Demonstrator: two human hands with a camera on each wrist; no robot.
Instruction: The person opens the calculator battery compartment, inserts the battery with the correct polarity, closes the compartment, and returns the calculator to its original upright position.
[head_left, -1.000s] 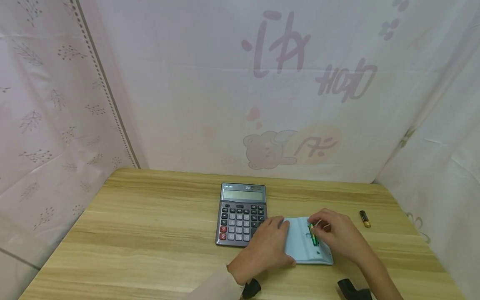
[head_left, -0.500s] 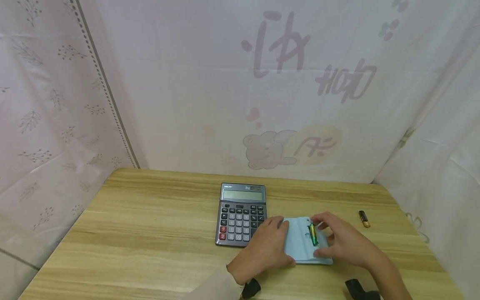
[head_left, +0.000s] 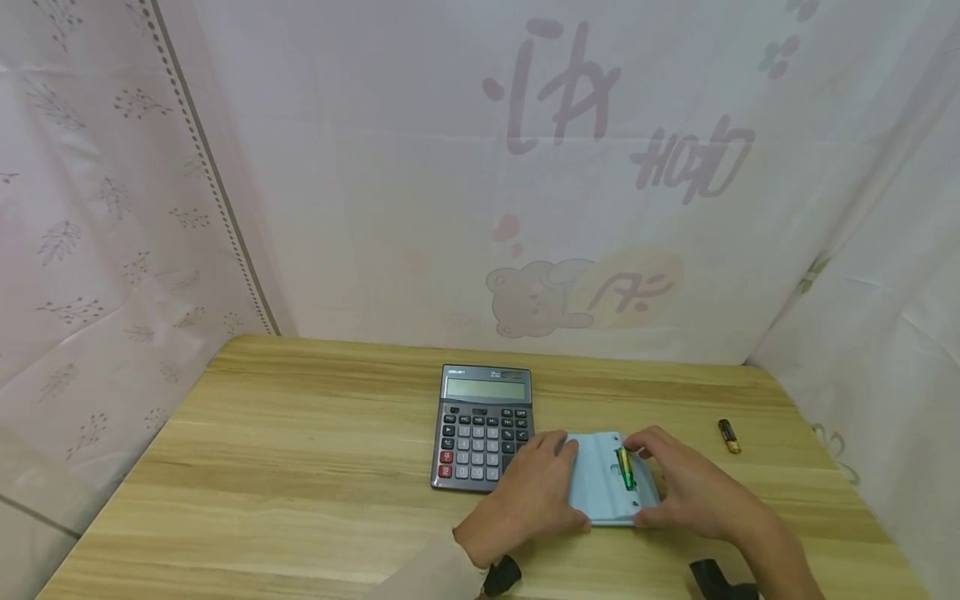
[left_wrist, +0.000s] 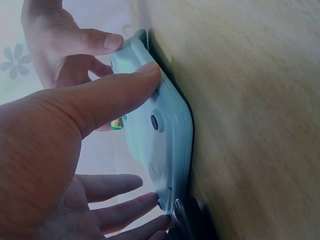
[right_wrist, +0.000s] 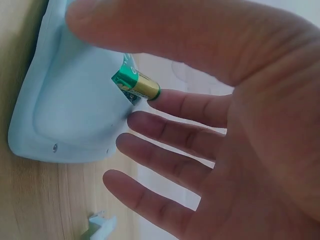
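Note:
A light blue device (head_left: 592, 482), probably a calculator, lies back up on the table. A green and gold battery (head_left: 626, 469) sits in its narrow slot; in the right wrist view one end of the battery (right_wrist: 146, 87) sticks up. My left hand (head_left: 534, 492) grips the device's left side, with the thumb (left_wrist: 130, 87) over its near edge and fingers at the far edge. Over the right side spans my right hand (head_left: 693, 492). Its fingers are extended and spread, the index fingertip at the battery's raised end and the thumb (right_wrist: 125, 25) on the device.
A dark grey calculator (head_left: 480, 425) lies face up behind my left hand, partly covered by it. Toward the table's right side lies a black and gold battery (head_left: 729, 437). A small pale piece (right_wrist: 102, 226) rests on the table in the right wrist view.
My right fingers have let go of the battery in the slot and spread apart. The right thumb has moved down to the device's near edge. My left hand has stayed put.

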